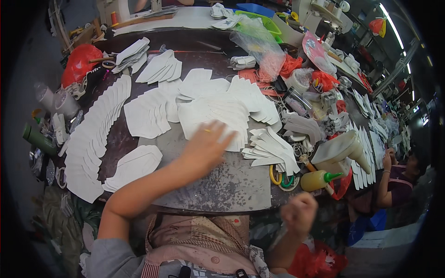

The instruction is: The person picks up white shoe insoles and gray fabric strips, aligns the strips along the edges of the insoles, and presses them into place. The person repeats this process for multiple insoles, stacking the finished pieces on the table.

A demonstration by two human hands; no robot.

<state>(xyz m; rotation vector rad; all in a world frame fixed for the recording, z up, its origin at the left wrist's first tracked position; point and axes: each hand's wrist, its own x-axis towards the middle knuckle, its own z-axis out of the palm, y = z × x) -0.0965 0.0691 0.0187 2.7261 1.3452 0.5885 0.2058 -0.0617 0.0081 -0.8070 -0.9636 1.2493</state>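
Fanned white pieces (pixel 211 111) lay at the center of the frame, above a gray board (pixel 222 183) on the dark tabletop (pixel 115 147). The left hand (pixel 206 144) lay over their lower part, its grip loose with fingers spread. At lower right, below a yellow bottle (pixel 313 181), the right hand (pixel 299 213) was curled closed; blur hid whether it held anything.
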